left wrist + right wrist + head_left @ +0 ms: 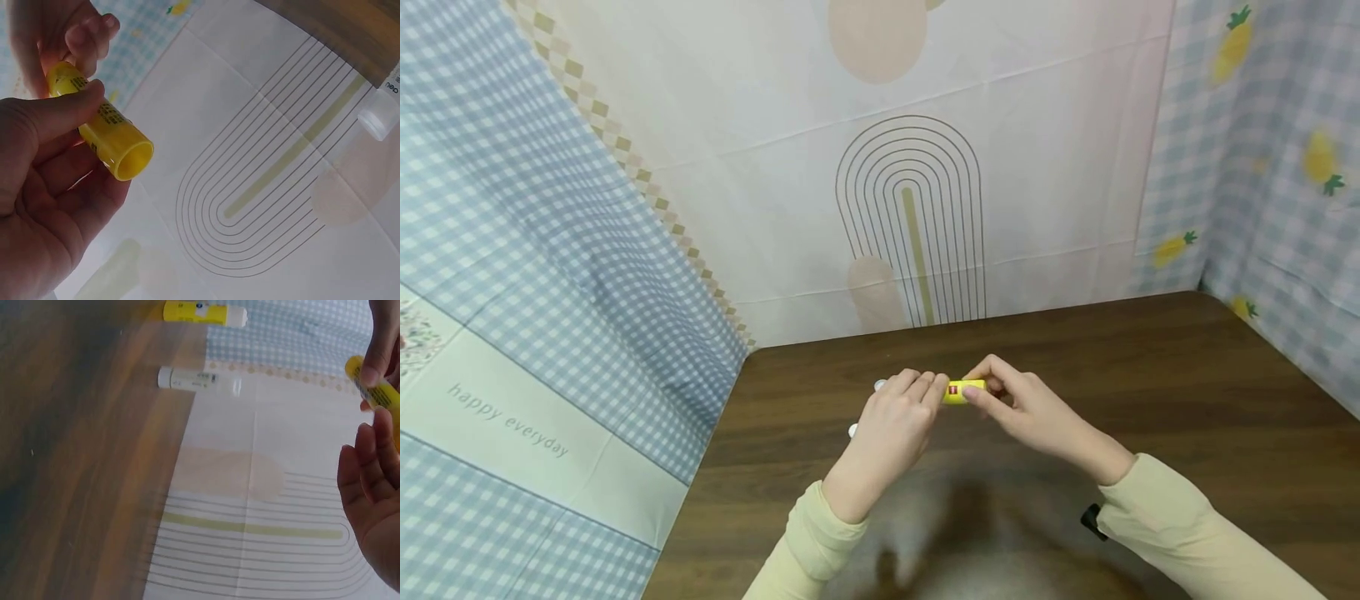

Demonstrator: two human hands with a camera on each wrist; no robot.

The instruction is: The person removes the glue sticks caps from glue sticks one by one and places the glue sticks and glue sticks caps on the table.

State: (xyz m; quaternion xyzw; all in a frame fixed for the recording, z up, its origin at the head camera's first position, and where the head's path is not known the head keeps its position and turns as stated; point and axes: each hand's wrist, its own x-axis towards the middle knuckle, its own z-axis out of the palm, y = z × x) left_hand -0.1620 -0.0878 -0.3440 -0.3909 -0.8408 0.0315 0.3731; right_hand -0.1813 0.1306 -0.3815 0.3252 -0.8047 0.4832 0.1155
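Observation:
A yellow glue stick [956, 392] with a small red label is held level between both hands above the table. My left hand [901, 414] grips its left part, and in the left wrist view the thumb lies along the printed side. A round, hollow end of the glue stick [119, 134] shows there. My right hand [1028, 410] pinches the other end between thumb and index finger. In the right wrist view the glue stick [370, 387] is partly cut off by the frame's edge.
A white glue stick [190, 379] with a clear cap lies on the dark wooden table [1150, 367]. Beside it lies another yellow glue stick [200, 312] with a white end. In the head view my left hand mostly hides both. Patterned cloths hang behind and at both sides.

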